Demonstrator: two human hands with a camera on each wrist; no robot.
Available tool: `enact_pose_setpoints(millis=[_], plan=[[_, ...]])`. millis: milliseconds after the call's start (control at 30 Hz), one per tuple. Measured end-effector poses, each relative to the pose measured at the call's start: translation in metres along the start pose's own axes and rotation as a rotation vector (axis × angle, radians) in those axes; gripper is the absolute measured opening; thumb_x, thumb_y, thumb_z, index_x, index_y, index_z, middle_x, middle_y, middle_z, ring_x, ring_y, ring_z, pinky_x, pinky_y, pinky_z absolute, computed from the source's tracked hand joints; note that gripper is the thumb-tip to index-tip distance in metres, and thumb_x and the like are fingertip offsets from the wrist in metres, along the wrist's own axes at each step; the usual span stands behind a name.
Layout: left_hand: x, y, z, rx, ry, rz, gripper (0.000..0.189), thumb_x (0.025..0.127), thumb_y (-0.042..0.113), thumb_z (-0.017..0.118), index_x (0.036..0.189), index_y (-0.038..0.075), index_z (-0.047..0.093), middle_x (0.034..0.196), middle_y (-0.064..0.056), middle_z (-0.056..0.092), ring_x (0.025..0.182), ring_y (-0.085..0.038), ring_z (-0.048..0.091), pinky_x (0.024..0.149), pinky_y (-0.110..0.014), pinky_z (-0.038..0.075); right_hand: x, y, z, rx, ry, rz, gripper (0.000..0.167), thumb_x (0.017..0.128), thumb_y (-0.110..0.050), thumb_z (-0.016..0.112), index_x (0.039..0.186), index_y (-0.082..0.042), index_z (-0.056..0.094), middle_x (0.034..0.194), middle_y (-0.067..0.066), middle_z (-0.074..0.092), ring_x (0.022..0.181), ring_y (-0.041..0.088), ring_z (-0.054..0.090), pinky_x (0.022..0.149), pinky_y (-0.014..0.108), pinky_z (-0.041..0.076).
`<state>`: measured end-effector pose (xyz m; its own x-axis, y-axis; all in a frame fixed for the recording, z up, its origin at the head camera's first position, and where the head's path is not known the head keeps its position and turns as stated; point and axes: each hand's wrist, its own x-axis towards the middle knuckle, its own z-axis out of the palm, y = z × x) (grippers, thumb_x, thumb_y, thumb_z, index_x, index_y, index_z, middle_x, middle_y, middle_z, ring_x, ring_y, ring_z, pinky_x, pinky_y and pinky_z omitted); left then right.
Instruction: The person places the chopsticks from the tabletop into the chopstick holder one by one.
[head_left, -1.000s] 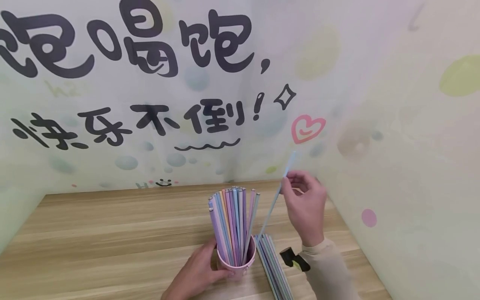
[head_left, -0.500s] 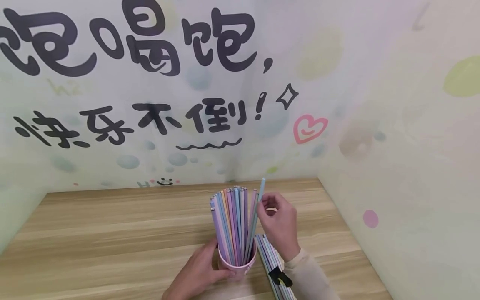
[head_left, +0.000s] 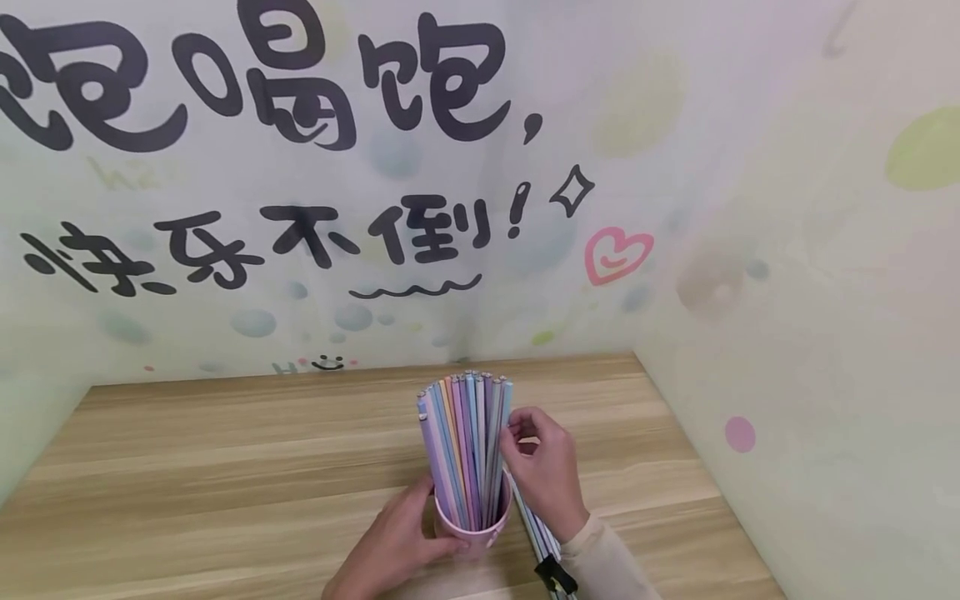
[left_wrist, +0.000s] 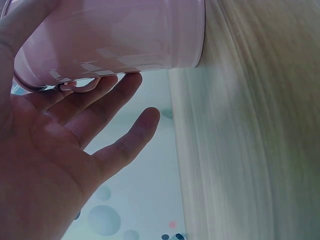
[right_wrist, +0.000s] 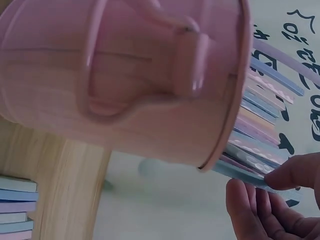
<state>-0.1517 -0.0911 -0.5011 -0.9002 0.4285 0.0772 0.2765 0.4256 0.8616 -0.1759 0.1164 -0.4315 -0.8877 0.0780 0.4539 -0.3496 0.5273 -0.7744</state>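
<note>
My left hand grips a small pink bucket, thumb on the near side. In the left wrist view several fingers touch the bucket's wall while the little finger stands off it. The bucket holds many upright pastel pencils, purple, blue, pink and one orange. At its right side my right hand pinches a light blue pencil between thumb and fingers. In the right wrist view that blue pencil lies along the others, its lower end hidden inside the bucket, whose wire handle hangs down.
More pastel pencils lie side by side on the wooden table right of the bucket, partly covered by the right hand. A black piece shows by the right sleeve. Printed walls stand behind and at the sides.
My right hand has moved left and down from above the table pencils, bringing the light blue pencil into the bucket. The left hand keeps its hold on the bucket.
</note>
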Motion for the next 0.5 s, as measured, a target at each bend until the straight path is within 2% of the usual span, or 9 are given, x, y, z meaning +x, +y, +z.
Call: enact_pose_setpoints(millis=[133,233,500], plan=[[0.0,0.0,0.001,0.01,0.01,0.005,0.096,0.074,0.047,0.085,0.153,0.022,0.035,0.141,-0.001,0.056,0.128,-0.02,0.051,0.106,-0.05,0.043,0.001,0.008,-0.007,0.025,0.014,0.022,0.01,0.086,0.003,0.067,0.094,-0.002,0.07,0.083,0.004,0.068,0.075,0.015,0.066,0.067,0.026,0.06],[0.0,0.0,0.001,0.012,0.016,0.004,0.096,0.073,0.048,0.085,0.152,0.022,0.036,0.14,0.001,0.056,0.128,-0.019,0.05,0.107,-0.049,0.043,0.001,0.018,-0.015,-0.006,0.015,0.057,0.009,0.087,0.002,0.066,0.093,-0.002,0.071,0.081,0.003,0.069,0.074,0.014,0.066,0.065,0.026,0.059],[-0.001,0.0,0.002,0.02,0.028,-0.007,0.096,0.073,0.05,0.084,0.151,0.021,0.038,0.141,0.001,0.055,0.128,-0.018,0.05,0.106,-0.049,0.043,-0.007,0.045,-0.031,-0.121,-0.079,0.184,0.005,0.087,0.0,0.067,0.089,-0.002,0.071,0.078,0.002,0.066,0.071,0.013,0.063,0.064,0.024,0.056]])
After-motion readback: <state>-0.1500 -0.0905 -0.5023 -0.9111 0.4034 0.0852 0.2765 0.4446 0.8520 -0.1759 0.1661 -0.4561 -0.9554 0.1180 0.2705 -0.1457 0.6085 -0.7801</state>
